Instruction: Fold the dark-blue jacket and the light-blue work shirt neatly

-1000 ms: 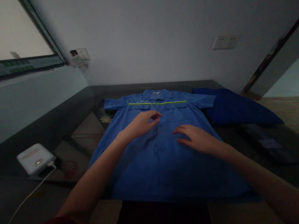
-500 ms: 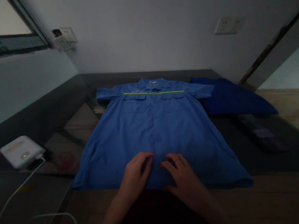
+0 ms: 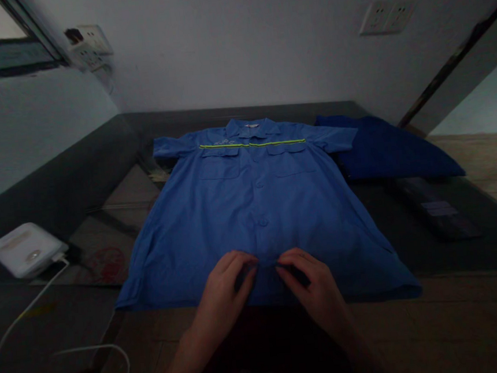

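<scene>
A blue short-sleeved work shirt (image 3: 215,207) lies front up and spread out, its collar toward the wall and its hem toward me. A yellow-green stripe crosses the chest above two flap pockets, and buttons run down the middle. My left hand (image 3: 228,281) is closed in a pinch on the shirt's front, just left of the button line near the hem. Opposite it, my right hand (image 3: 311,277) pinches the fabric just right of that line. A short stretch of cloth shows between the two sets of fingertips.
A white box-shaped device (image 3: 28,249) with a white cable (image 3: 31,310) stands at the left. Folded dark-blue fabric (image 3: 393,147) lies right of the shirt, partly beside its sleeve. A dark flat object (image 3: 433,208) rests in front of it. Wall sockets (image 3: 386,18) are behind.
My right hand has moved slightly up, and its thumb and fingers have closed onto the shirt. My left hand stays nearly in place. The whole view has shifted slightly.
</scene>
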The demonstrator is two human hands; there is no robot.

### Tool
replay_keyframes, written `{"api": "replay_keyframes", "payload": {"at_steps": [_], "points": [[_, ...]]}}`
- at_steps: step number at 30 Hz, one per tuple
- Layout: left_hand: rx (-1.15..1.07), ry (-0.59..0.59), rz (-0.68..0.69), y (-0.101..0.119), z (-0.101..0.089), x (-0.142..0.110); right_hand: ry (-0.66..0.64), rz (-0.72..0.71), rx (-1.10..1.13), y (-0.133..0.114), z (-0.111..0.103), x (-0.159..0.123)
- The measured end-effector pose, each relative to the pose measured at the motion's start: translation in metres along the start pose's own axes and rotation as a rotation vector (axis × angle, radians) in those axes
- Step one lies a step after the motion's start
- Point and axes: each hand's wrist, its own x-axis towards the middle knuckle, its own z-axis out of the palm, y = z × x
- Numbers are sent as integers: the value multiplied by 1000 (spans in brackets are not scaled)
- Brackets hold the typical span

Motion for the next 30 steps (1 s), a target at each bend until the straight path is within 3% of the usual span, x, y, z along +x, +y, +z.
{"api": "replay_keyframes", "payload": {"at_steps": [4, 7, 15, 22, 30], "points": [[65, -7, -44, 5, 6, -6, 158, 62, -43, 0, 2, -1], [135, -22, -42, 9, 11, -8, 208, 88, -75, -1, -1, -3], [287, -166, -15, 17, 15, 1, 183, 125, -52, 1, -4, -6], [341, -170, 10, 16, 16, 0, 17, 7, -8, 0, -2, -9], [247, -171, -18, 16, 14, 1, 107, -24, -33, 0, 3, -8]]}}
